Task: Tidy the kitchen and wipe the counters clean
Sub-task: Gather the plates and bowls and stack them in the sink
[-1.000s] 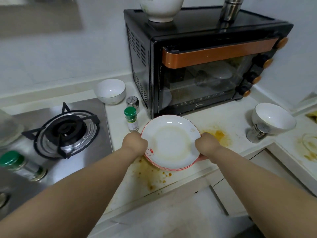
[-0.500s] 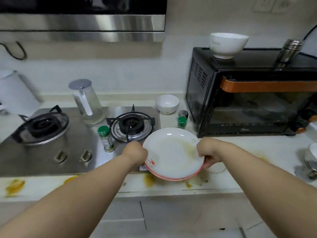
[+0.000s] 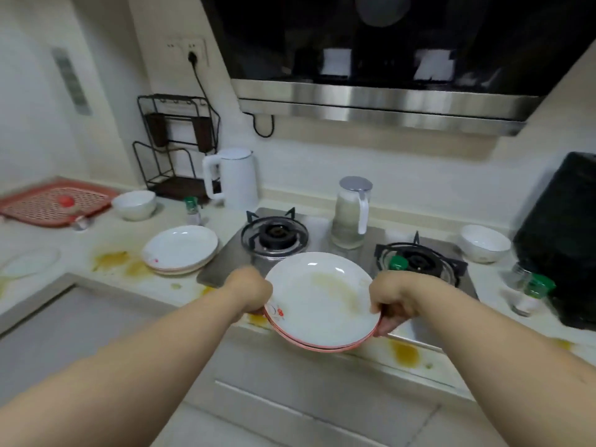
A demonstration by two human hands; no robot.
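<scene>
the stained surface (image 3: 80,253) is carrying a plate pile (image 3: 180,248) at ten o'clock. the held plate stack (image 3: 319,301) is hanging over the front edge, left hand (image 3: 250,290) fingers gripping its nine o'clock rim, right hand (image 3: 395,301) fingers curling around three o'clock.

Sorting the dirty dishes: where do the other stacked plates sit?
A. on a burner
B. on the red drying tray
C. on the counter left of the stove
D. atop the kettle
C: the stacked plates rest on the stained counter just left of the stove.
</scene>
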